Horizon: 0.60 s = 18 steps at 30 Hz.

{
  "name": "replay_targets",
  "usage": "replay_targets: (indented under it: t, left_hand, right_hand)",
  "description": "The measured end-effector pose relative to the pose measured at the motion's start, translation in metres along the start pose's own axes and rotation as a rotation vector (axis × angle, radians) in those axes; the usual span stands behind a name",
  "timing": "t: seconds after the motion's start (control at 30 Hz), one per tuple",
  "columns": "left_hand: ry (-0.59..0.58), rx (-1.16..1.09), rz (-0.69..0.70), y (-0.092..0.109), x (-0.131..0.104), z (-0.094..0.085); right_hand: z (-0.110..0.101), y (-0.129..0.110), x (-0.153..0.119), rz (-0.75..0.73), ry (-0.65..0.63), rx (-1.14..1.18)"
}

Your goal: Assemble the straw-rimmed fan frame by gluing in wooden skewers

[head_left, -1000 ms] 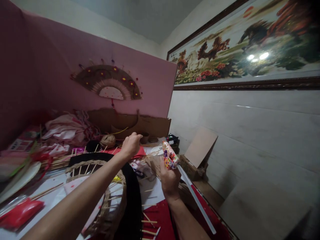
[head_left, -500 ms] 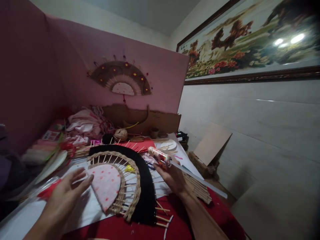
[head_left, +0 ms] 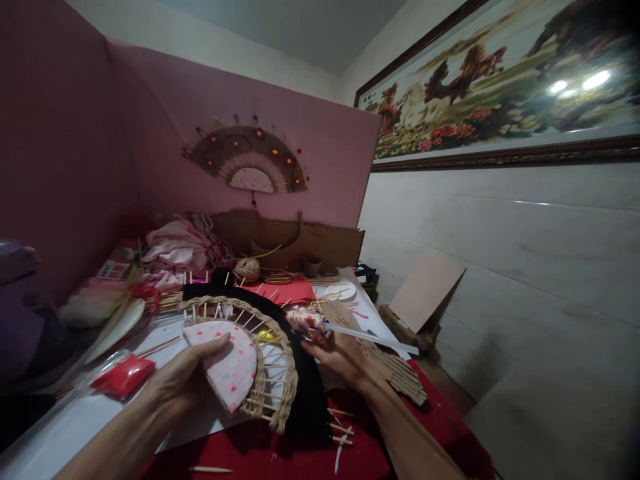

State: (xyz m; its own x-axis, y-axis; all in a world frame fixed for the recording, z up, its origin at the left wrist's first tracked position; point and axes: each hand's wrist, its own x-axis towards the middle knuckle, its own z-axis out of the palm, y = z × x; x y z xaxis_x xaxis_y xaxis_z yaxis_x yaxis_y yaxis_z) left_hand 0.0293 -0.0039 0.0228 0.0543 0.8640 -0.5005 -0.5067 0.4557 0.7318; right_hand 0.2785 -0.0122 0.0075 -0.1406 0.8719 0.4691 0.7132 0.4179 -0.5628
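Note:
A fan-shaped craft of sticks has a black outer band (head_left: pixel 307 380), a braided cord arc (head_left: pixel 290 373) and a dotted half-circle base (head_left: pixel 233 370). My left hand (head_left: pixel 193 367) is closed on the left edge of that base, thumb on top and fingers hidden underneath. In my right hand (head_left: pixel 343 357) is a glue gun (head_left: pixel 307 321) with a colourful patterned body. A long translucent glue stick (head_left: pixel 375 337) juts from its back end. The gun's front lies over the upper right part of the black band; whether it touches cannot be made out.
A red packet (head_left: pixel 124 377) lies left of my forearm. Behind the craft are red paper (head_left: pixel 287 290), a twine ball (head_left: pixel 247 269) and a small pot (head_left: pixel 313 265). Corrugated cardboard (head_left: pixel 400 373) lies right. A finished fan (head_left: pixel 253 157) hangs on the pink panel.
My left hand has moved from beside the fan craft to a grip on its base. The craft has shifted right. My right hand has brought the glue gun slightly left and down.

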Motion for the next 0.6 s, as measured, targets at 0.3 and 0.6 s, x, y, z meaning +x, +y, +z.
replay_targets:
  t: [0.3,0.6]
  left_hand:
    - [-0.045,-0.173,0.148,0.015,0.003,0.002]
    - [-0.024,-0.207,0.224,0.007,-0.002,-0.008]
  right_hand:
    - [-0.016,-0.01,-0.001,-0.075,-0.059,-0.013]
    - [-0.019,-0.019,-0.009,-0.048,-0.155,0.034]
